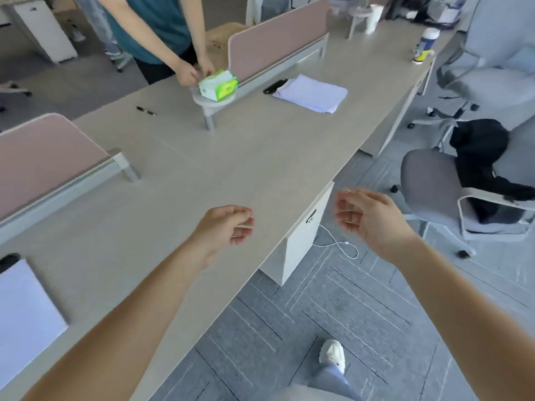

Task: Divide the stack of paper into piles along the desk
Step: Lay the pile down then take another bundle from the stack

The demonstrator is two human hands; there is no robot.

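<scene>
Carrying surface: long desk (260, 157), pale wood-grain top, running from the near left to the far right of the head view.
Paper pile, far: sheets (311, 94) lying flat toward the far end of the desk, close to its right long edge, edges slightly fanned, just beside a black clip-like item (275, 85) at their left corner.
Paper pile, near: white block of sheets (26, 316) at the near left of the desk, cut off by the frame edge; its edges look squared.
Left hand: left hand (223, 230) hovers above the desk near its right long edge, fingers loosely curled, holding nothing.
Right hand: right hand (367, 215) hangs past the desk's right edge over the floor, fingers half-curled, holding nothing.
Task stage (judgement): two piles lie well apart along the desk with bare top between them; both hands are free, probably between placements.
Weight (judgement): a thin batch is light; the near block looks thick enough to need both hands.
Stiffness (judgement): loose sheets are limp and will sag unless supported along two opposite edges.
Slip (judgement): sheets slide over each other easily; a batch fans or skews if pinched at a single corner.
Grip point (judgement): thumb on top, fingers beneath a long edge, second hand at the opposite edge; split the batch off at a corner first.
Risk (judgement): creased corners and uneven batches.
Bystander: another person (150, 27) at the far long edge handles a green tissue pack (218, 87); a pen (146, 111) lies near that edge.
</scene>
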